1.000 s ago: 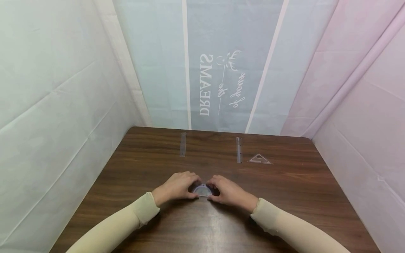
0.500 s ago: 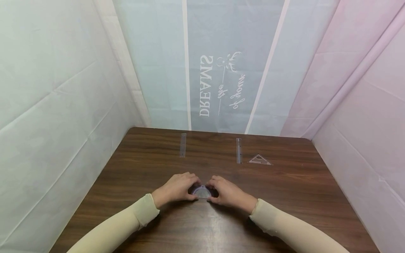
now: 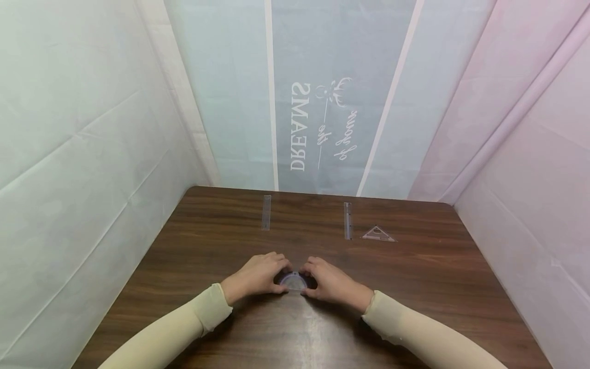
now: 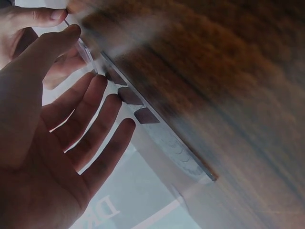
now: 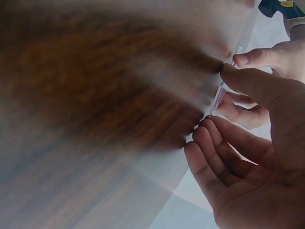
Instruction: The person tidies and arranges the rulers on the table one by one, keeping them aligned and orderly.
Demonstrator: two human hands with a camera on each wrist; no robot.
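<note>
A clear protractor [image 3: 293, 281] with a violet-tinted arc lies at the middle of the wooden table, its curved side facing away from me. My left hand [image 3: 258, 275] holds its left end between thumb and fingers, while my right hand [image 3: 335, 280] holds the right end the same way. Seen by the left wrist camera, the left hand [image 4: 62, 119] has its thumb and index fingertip at the protractor's edge [image 4: 86, 51], with the other fingers spread. From the right wrist, the right hand [image 5: 252, 138] shows a similar grip on the protractor [image 5: 218, 98].
Beyond the hands lie a clear ruler [image 3: 266, 212] on the left, another clear ruler [image 3: 348, 221] right of centre, and a clear set square [image 3: 378, 233] beside it. Pale cloth walls [image 3: 92, 154] enclose the wooden table [image 3: 207, 225] on the left, right and far sides.
The protractor has shifted very slightly left and toward me between the hands. Both hands keep nearly the same place, and the rulers and set square stay where they were.
</note>
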